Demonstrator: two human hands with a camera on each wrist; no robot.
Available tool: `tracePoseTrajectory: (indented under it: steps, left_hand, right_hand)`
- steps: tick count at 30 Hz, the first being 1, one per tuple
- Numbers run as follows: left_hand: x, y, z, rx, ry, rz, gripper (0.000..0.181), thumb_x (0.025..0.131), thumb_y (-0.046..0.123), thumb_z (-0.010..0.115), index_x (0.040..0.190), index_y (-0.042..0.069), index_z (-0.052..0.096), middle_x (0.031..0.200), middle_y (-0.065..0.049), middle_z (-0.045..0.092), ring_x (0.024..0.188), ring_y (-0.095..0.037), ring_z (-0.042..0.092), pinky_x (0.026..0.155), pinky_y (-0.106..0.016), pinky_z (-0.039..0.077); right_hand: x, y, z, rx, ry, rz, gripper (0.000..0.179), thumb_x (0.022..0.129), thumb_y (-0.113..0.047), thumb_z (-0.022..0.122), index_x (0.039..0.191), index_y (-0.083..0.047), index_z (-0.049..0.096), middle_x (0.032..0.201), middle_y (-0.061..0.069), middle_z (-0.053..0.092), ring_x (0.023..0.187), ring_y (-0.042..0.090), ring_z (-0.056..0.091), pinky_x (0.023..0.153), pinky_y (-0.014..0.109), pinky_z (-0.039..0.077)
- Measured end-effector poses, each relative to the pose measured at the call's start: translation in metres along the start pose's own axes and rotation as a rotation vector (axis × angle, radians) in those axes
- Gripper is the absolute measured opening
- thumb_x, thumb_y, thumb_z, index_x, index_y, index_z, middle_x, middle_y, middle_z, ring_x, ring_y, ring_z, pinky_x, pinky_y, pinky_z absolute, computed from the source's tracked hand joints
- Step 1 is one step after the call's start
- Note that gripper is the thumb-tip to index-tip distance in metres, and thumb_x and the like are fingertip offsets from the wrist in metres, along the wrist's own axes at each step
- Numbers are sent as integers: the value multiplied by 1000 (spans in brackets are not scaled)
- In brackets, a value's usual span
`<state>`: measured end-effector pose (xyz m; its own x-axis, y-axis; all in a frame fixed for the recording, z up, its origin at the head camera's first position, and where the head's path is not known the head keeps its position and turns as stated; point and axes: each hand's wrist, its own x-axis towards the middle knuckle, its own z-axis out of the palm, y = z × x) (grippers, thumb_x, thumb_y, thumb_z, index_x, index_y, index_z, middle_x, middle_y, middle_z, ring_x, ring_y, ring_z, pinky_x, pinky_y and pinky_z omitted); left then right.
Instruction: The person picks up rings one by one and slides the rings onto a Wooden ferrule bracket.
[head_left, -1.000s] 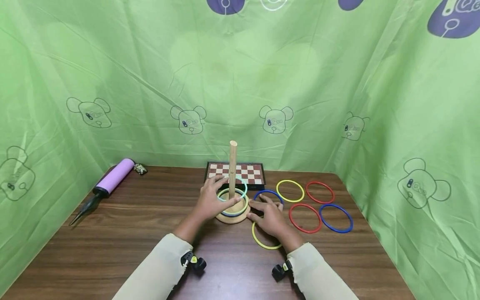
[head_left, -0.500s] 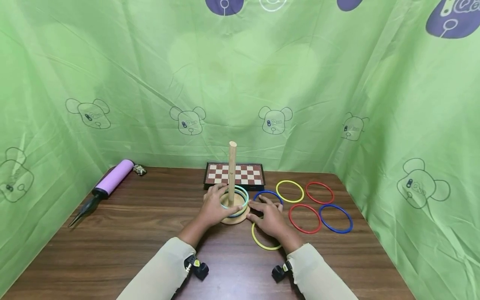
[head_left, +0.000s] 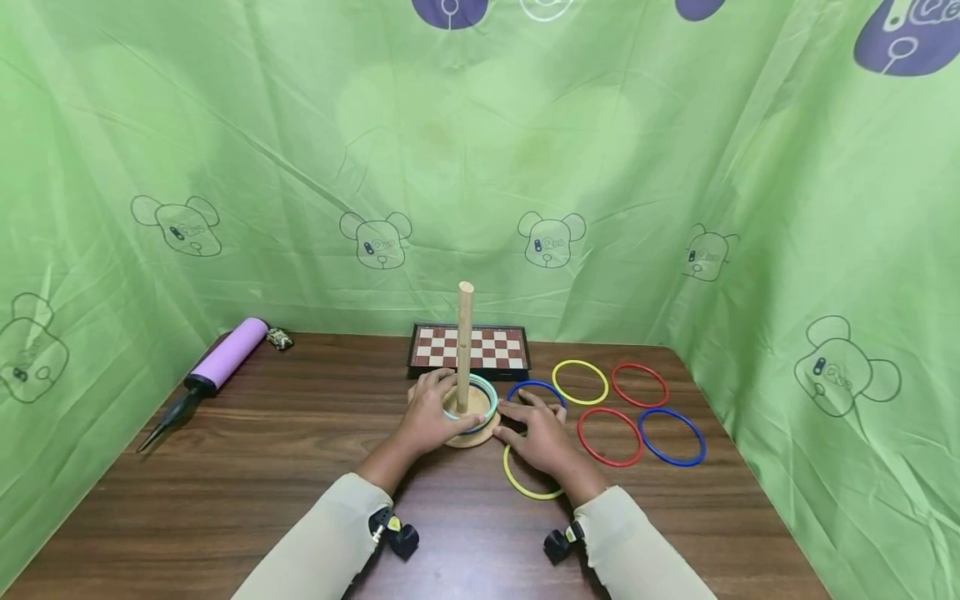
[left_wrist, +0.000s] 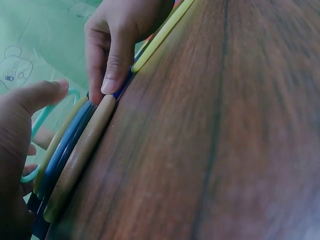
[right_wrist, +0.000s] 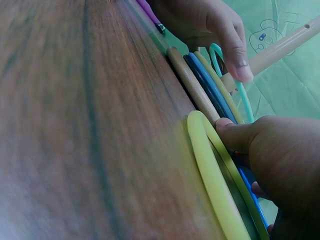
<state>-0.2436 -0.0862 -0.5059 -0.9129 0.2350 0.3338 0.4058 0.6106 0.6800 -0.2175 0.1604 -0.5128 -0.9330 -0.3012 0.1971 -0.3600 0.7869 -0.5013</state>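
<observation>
- Mint-green ring (right_wrist: 244,102): encircles the wooden peg (head_left: 464,346), low down, above a yellow ring (right_wrist: 220,84) and blue banding (left_wrist: 65,150); number of blue rings, cannot tell.
- Left hand (head_left: 430,412): grasps the mint-green ring, thumb on the near side, fingers on the far side.
- Wooden base (left_wrist: 82,152): round, flat on the table (head_left: 247,500), peg upright from it.
- Right hand (head_left: 543,433): pinches the edge of the wooden base between thumb and finger.
- Beside and partly beneath the right hand: second yellow ring (right_wrist: 206,160) nearer the person, loose blue ring (head_left: 534,383) farther off.
- Farther right, flat: third yellow ring (head_left: 581,362), far red ring (head_left: 642,365), near red ring (head_left: 611,465), outer blue ring (head_left: 702,442).
- Behind the peg: red-and-white checkered board (head_left: 495,346).
- Left, well apart: purple pump (head_left: 228,354), black nozzle toward the person; small patterned object (head_left: 280,337) near its far end, identity unclear.
- Surround: green printed cloth (head_left: 480,125).
</observation>
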Motion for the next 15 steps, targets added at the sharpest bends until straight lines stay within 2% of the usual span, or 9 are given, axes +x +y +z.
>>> tracePoseTrajectory:
  steps: [15]
  left_hand:
    - [0,-5,3,48,-6,7,83,77,53,96,143,10,71,154,-21,58,145,-41,47,121,-70,30]
  right_hand:
    - [-1,-1,-1,24,-5,0,47,102,-38,79,144,-20,74,153,-4,69,161,37,44,114,70,23]
